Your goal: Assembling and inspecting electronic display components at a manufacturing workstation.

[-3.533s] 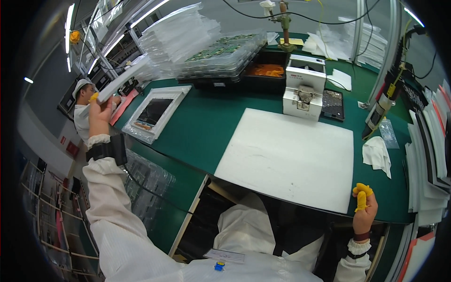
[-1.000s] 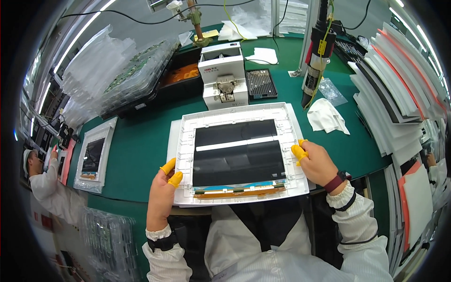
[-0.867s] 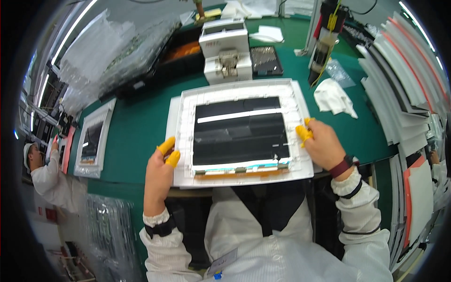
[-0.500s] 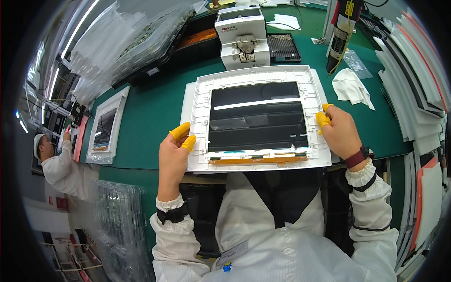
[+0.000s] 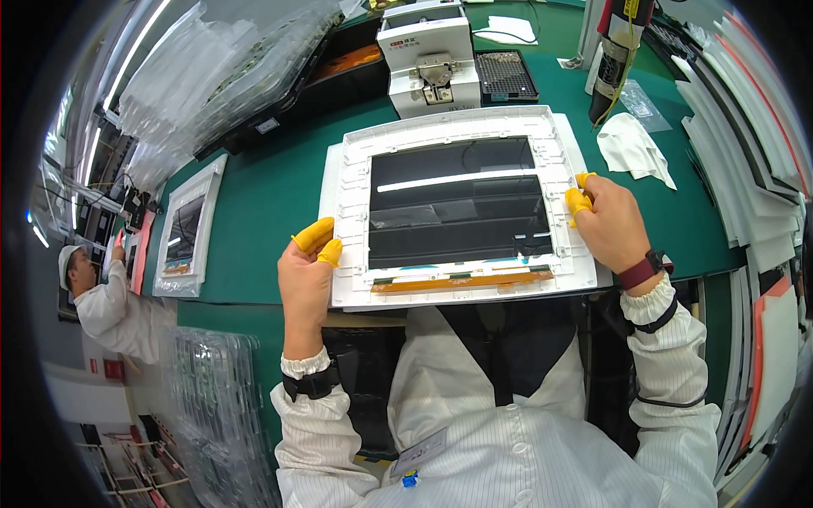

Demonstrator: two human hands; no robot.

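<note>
A white plastic display frame (image 5: 351, 212) with a dark glossy screen panel (image 5: 457, 207) set in it lies in front of me. Along its near side runs an orange-brown flex strip (image 5: 461, 282). My left hand (image 5: 306, 271), with yellow finger cots on thumb and finger, grips the frame's left edge. On the right edge my right hand (image 5: 608, 222) is closed, also in yellow finger cots. Both thumbs rest on top; the fingertips under the edges are partly hidden. A white foam sheet (image 5: 329, 190) shows beneath the frame.
Behind the frame stands a white tape-dispenser-like machine (image 5: 430, 72) beside a black tray (image 5: 506, 78). A white cloth (image 5: 635, 152) lies right. Foam sheets (image 5: 737, 161) stack at far right. Another framed panel (image 5: 190, 229) lies left, near a co-worker (image 5: 110, 292). Clear plastic trays (image 5: 229, 93) pile up back left.
Both hands still hold the frame's sides. The whole view, frame and bench included, has shifted slightly, so the frame appears a little further left and tilted a touch differently.
</note>
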